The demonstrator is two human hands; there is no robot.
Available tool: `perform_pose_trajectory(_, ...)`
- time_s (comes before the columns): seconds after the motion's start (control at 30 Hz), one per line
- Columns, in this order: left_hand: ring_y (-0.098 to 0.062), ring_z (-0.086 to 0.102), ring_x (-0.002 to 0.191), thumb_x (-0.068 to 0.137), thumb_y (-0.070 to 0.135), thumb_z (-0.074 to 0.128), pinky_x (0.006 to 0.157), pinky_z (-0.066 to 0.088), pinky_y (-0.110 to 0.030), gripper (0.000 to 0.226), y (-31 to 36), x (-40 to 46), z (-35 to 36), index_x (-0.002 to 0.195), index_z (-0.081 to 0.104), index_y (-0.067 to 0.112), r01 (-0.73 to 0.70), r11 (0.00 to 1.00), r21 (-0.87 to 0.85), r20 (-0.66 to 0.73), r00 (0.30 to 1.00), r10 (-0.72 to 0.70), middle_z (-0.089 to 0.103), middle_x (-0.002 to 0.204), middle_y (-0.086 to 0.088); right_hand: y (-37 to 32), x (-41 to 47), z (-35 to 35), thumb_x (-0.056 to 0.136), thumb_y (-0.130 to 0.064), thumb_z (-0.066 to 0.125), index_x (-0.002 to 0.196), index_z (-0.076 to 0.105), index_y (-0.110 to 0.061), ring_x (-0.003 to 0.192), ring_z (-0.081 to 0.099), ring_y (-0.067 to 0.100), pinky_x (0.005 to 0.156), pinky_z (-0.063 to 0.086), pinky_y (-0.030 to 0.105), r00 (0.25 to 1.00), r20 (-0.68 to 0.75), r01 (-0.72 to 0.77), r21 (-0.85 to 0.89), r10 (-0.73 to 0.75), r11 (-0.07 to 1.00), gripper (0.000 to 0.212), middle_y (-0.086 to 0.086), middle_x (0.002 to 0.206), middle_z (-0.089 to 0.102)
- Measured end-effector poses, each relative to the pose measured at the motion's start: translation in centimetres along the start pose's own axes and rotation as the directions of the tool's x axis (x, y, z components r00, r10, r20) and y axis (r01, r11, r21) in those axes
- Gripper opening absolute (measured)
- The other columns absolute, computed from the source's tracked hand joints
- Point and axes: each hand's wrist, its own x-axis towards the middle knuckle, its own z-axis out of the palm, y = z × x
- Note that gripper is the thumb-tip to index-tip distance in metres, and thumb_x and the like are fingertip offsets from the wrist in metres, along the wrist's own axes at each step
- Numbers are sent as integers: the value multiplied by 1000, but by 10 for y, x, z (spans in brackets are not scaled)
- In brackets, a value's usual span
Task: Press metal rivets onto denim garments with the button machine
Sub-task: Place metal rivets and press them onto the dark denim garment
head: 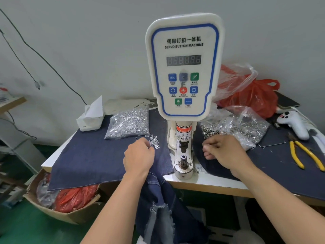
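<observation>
The white servo button machine (183,67) stands mid-table, its lower die (183,162) bare near the front edge. My left hand (139,156) lies on dark denim cloth (91,159), fingertips curled into a small pile of loose silvery rivet parts (154,141); what it pinches is hidden. My right hand (223,152) is right of the die, fingers curled at a spill of dark metal rivets (210,133) from an open plastic bag (246,125). A denim garment (158,205) hangs off the table edge below the left hand.
A full bag of silvery parts (128,122) and a tissue box (90,118) lie at the back left. Yellow-handled pliers (306,155), a white handheld device (293,123) and red plastic bags (251,95) are on the right. A cardboard box (58,206) sits on the floor, left.
</observation>
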Motion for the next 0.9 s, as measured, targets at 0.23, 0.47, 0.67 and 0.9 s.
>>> perform_pose_trajectory(0.23,-31,66,102,97,38,67,75,44,-36,7,0,10,21,100,73,35,-9,1000,-1,-20,1000,9,73,104,0,-8,-15,12,94,-2,70,90,72,-4,62,74,15,58,58,18,994,82,-89,169,76,982,5,10,73,77)
perform_pose_trajectory(0.47,-32,66,100,97,33,63,73,43,-34,13,-2,10,28,102,75,36,-42,999,-5,-59,997,42,75,105,1,-10,-22,20,93,-2,72,88,75,1,63,72,16,60,60,22,972,175,-205,306,157,930,7,13,73,76)
perform_pose_trajectory(0.67,-26,64,96,100,36,59,74,43,-34,11,-8,9,30,101,70,36,-64,993,-98,-65,996,58,71,98,9,-13,-25,22,93,5,69,96,73,4,71,75,21,64,60,24,951,247,-267,357,185,895,5,19,85,78)
perform_pose_trajectory(0.9,-6,58,82,99,33,64,70,41,-30,7,-17,0,32,94,65,37,-126,958,-258,-91,990,105,65,87,21,-18,-25,21,92,-2,72,93,75,7,66,72,18,60,60,23,936,286,-309,386,206,869,9,18,82,76)
